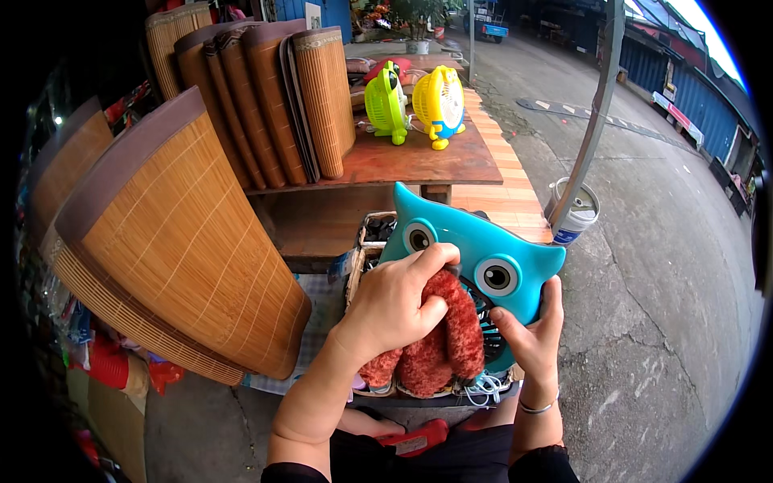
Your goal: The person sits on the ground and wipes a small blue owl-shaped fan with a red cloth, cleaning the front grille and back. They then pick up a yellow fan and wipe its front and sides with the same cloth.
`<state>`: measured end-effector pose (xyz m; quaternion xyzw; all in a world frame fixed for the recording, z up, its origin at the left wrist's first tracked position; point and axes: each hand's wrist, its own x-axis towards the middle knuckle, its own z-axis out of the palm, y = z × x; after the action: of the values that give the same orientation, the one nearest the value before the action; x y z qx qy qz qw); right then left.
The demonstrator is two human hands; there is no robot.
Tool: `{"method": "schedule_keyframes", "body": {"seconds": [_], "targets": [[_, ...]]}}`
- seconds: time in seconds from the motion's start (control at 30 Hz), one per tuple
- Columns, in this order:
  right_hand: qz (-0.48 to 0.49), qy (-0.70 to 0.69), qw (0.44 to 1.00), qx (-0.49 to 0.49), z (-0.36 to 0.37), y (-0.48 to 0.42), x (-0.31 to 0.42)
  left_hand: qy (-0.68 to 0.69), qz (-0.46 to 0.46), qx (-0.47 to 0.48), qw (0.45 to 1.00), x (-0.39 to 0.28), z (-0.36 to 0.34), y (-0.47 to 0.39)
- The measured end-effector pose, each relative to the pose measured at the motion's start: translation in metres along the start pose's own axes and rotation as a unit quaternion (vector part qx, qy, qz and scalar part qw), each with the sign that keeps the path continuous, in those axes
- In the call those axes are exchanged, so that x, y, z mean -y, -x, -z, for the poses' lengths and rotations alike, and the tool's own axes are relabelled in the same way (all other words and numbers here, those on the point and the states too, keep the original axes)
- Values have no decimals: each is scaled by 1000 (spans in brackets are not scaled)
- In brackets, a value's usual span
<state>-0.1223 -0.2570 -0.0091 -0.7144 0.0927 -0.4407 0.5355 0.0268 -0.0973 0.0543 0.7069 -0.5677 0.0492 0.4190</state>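
A teal owl-shaped fan [450,214] with two big round eyes stands tilted before me, over baskets [356,265] of small dark items. My right hand [534,338] grips its right edge, thumb on the front beside the dark grille [492,335]. In my left hand [392,296] is a fuzzy reddish-brown cloth [441,344], pinched and pressed near the fan's middle, just below the eyes. The cloth hangs down and hides much of the grille. A white cord [483,387] lies bunched beneath the fan.
Rolled or folded bamboo mats [187,241] stand at my left, with more [266,102] behind. On a wooden table [416,160] are a green frog-shaped fan [386,102] and a yellow cartoon-shaped fan [439,105]. A metal pole [595,121] and a white bucket [577,220] stand to the right.
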Motion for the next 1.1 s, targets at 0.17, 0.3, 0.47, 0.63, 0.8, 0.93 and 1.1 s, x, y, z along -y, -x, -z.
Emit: {"method": "schedule_keyframes", "body": {"seconds": [0.17, 0.3, 0.47, 0.63, 0.8, 0.93, 1.1], "targets": [[3, 1, 1000, 0, 0, 0, 0, -16, -17, 33, 999, 2, 4, -9], [-3, -2, 1000, 0, -1, 1, 0, -24, -5, 39, 999, 2, 4, -10], [2, 24, 1000, 2, 1, 0, 2, -57, 73, 88, 992, -6, 8, -11], [15, 29, 999, -4, 0, 0, 1, 5, 66, 41, 997, 3, -1, 3], [12, 15, 1000, -10, -2, 0, 3, 23, 4, -1, 1000, 6, -5, 3], [19, 15, 1000, -5, 1, 0, 0, 23, 55, -16, 998, 14, -6, 10], [14, -3, 1000, -8, -2, -1, 3, 110, 80, -191, 972, 70, -18, 50]]}}
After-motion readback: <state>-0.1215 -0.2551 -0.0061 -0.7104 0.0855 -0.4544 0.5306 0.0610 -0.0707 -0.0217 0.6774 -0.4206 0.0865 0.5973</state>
